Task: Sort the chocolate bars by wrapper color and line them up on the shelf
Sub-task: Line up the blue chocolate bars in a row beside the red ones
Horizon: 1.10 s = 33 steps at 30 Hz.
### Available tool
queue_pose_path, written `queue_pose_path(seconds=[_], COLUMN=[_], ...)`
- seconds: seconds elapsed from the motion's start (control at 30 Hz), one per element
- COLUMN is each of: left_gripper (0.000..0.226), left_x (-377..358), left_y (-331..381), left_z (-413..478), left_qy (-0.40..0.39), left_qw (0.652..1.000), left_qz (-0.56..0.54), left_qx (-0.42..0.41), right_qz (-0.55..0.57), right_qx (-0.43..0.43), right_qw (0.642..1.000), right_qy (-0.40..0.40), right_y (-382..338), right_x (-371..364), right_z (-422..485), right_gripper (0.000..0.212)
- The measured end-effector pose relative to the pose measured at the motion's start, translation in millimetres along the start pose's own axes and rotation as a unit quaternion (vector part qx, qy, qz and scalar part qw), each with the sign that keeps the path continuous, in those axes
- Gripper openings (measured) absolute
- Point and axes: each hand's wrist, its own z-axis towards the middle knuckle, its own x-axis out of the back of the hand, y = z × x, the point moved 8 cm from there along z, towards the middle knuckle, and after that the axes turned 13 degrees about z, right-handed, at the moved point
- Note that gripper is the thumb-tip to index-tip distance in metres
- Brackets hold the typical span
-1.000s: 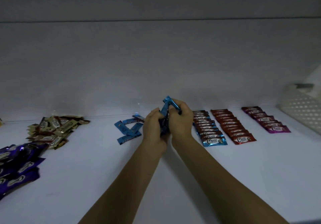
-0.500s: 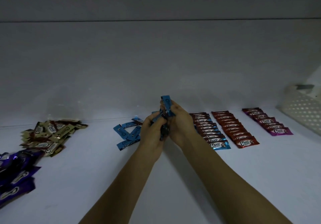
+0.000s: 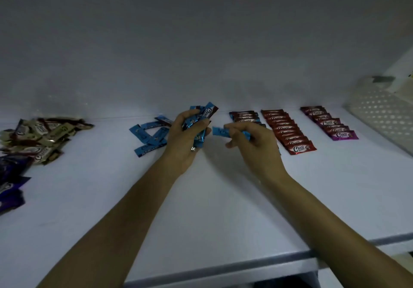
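While my left hand (image 3: 185, 140) grips a bunch of blue bars (image 3: 202, 118), my right hand (image 3: 250, 140) pinches one blue bar (image 3: 220, 131) above the shelf (image 3: 223, 209).

"Choco" stands in white script on the blue bar (image 3: 209, 113) poking up from the left hand (image 3: 183, 144), at twelve o'clock. The same word shows on the front bars of the red row (image 3: 300, 148) and magenta row (image 3: 342, 134), at two o'clock. The gold pile (image 3: 40, 135), at ten o'clock, probably carries it too; it is blurred.
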Motion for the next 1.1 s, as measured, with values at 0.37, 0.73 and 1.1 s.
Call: queue_pose_path(seconds=[0.37,0.73,1.1], left_gripper=[0.025,0.030,0.033], left_x=[-10.1,-42.7,-56.6], left_y=[3.7,12.8,1.8], left_z=[-2.0,-31.9,-40.3], left_qy=[-0.036,-0.105,-0.116], left_qw=[0.986,0.923,0.924], left_qz=[0.144,0.315,0.312], left_qx=[-0.080,-0.194,-0.190], right_qz=[-0.267,-0.400,-0.478], right_qx=[0.069,0.063,0.086], right_qw=[0.955,0.910,0.873], right_qy=[-0.109,-0.091,-0.046], right_y=[21.2,17.4,18.0], right_x=[23.5,52.9,87.8], right_z=[-34.7,-33.2,-14.7], right_gripper=[0.020,0.014,0.021])
